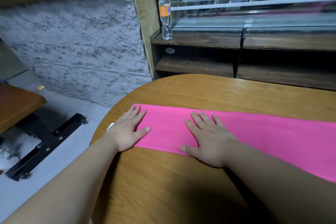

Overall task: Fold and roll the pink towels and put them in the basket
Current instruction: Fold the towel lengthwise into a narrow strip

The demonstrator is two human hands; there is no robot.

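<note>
A pink towel (254,132) lies folded into a long flat strip across the round wooden table (200,91), running from the left edge off the right side of the view. My left hand (128,129) lies flat with straight fingers on the towel's left end, partly on the table. My right hand (209,138) presses flat on the towel a little to the right, fingers spread. No basket is in view.
A plastic bottle with an orange label (165,12) stands on a dark wooden shelf unit (196,42) behind the table. A rough grey wall (72,42) is at the left. Below left are a wooden bench (16,103) and a black metal frame (47,142) on the floor.
</note>
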